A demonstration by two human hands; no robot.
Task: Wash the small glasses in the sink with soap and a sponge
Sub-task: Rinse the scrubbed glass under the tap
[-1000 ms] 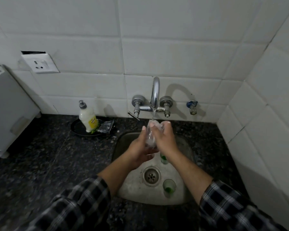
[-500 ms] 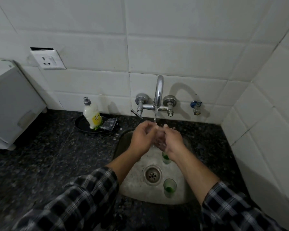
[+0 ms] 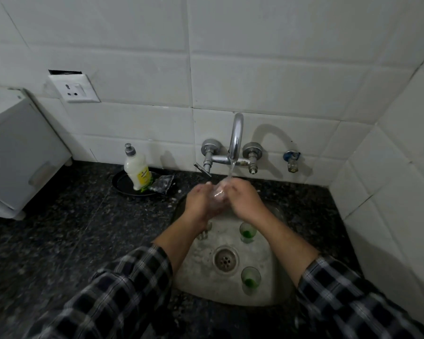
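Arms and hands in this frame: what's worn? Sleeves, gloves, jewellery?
Both arms wear a checked shirt, dark with pale lines. The left sleeve and right sleeve stop at mid-forearm, leaving the rest uncovered. The left hand and right hand are ungloved, with no watch or rings visible.

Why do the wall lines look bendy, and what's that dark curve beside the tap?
Head view: the wide lens bends the tile lines toward the edges; the dark curve is the tap's shadow on the wall; dim light leaves the counter nearly black; the sleeves and the held glass look blurry.
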